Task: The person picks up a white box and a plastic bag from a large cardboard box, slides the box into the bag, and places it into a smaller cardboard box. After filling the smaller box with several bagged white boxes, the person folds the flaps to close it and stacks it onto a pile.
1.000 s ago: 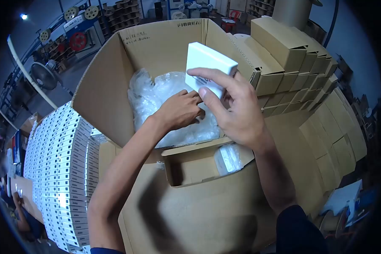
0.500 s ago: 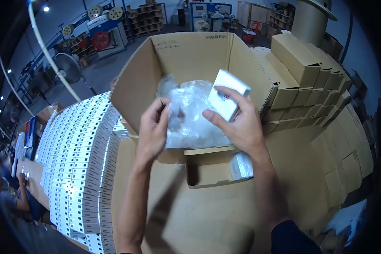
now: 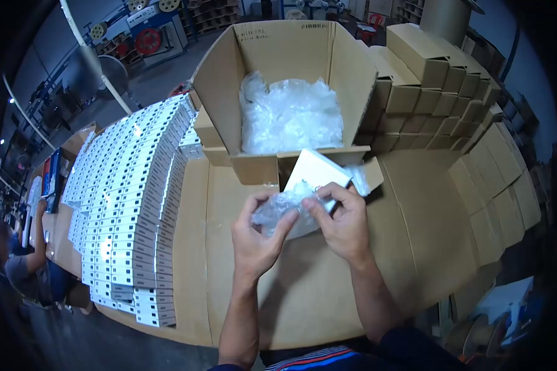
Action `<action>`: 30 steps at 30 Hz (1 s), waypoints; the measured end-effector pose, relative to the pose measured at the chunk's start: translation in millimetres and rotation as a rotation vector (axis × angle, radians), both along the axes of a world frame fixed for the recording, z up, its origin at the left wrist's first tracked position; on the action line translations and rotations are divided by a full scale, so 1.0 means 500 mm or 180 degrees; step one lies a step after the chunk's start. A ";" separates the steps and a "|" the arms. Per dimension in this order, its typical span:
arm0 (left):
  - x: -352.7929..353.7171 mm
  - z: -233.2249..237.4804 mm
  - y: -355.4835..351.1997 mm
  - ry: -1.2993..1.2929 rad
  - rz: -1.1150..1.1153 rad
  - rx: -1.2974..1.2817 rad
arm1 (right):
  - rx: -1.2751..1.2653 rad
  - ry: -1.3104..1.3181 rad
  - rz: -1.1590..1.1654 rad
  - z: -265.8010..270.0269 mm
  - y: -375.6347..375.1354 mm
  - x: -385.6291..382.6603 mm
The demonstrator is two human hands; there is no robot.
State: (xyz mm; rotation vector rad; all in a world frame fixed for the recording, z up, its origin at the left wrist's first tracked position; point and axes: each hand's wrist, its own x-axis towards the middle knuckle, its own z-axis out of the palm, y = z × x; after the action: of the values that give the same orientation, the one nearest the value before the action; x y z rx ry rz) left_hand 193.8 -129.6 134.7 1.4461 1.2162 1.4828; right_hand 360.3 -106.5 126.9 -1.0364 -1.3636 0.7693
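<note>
My left hand [image 3: 254, 241] is closed on a crumpled clear plastic bag [image 3: 277, 210], its thumb pressing the film. My right hand [image 3: 345, 226] grips a flat white box [image 3: 314, 168], with the thumb at the bag's edge. The box stands tilted, its lower end overlapped by the bag. Just behind the hands lies a small open cardboard box [image 3: 254, 170], with a plastic-wrapped packet [image 3: 358, 178] at its right end. Beyond it, a large open carton [image 3: 284, 46] holds a heap of clear plastic bags [image 3: 291, 117].
Tall rows of stacked white boxes [image 3: 120, 204] line the left of the cardboard-covered table [image 3: 229, 309]. Brown cartons [image 3: 418, 102] are piled at the back right, with flattened cardboard [image 3: 495, 179] below. A person [image 3: 31, 260] sits at far left.
Both hands have come back from above the large carton toward me, bringing the bag and white box together over the small open box. My view has shifted too.
</note>
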 end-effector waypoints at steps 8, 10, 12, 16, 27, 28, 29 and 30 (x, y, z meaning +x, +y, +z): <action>0.013 -0.110 -0.079 -0.0885 0.0811 -0.0735 | -0.0295 0.0867 0.0066 -0.101 -0.109 0.046; 0.025 -0.124 -0.093 -0.1348 0.0991 -0.0582 | -0.0190 0.0655 0.0103 -0.140 -0.138 0.061; 0.031 -0.154 -0.109 -0.1448 0.1133 -0.0420 | -0.0596 0.0900 0.0356 -0.152 -0.187 0.049; 0.078 -0.177 -0.144 -0.1522 0.1239 -0.0364 | -0.1315 0.1476 0.0660 -0.187 -0.233 0.007; -0.028 -0.197 -0.159 -0.3485 -0.0816 -0.0899 | -0.0651 -0.0075 0.0709 -0.191 -0.202 0.074; -0.064 -0.218 -0.143 -0.2400 -0.0762 -0.1202 | -0.0691 -0.0174 0.0907 -0.186 -0.200 0.083; -0.072 -0.160 -0.125 -0.1679 -0.1389 -0.1338 | -0.0719 -0.0268 0.1098 -0.176 -0.194 0.093; -0.069 -0.124 -0.109 -0.0949 -0.1575 -0.1372 | -0.0695 -0.1183 0.1193 -0.141 -0.190 0.109</action>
State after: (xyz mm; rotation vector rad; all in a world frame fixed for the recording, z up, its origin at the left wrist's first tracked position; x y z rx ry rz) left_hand 159.1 -184.2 72.8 1.0826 0.8458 0.9791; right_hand 414.6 -201.4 56.2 -1.1478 -1.8577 1.0563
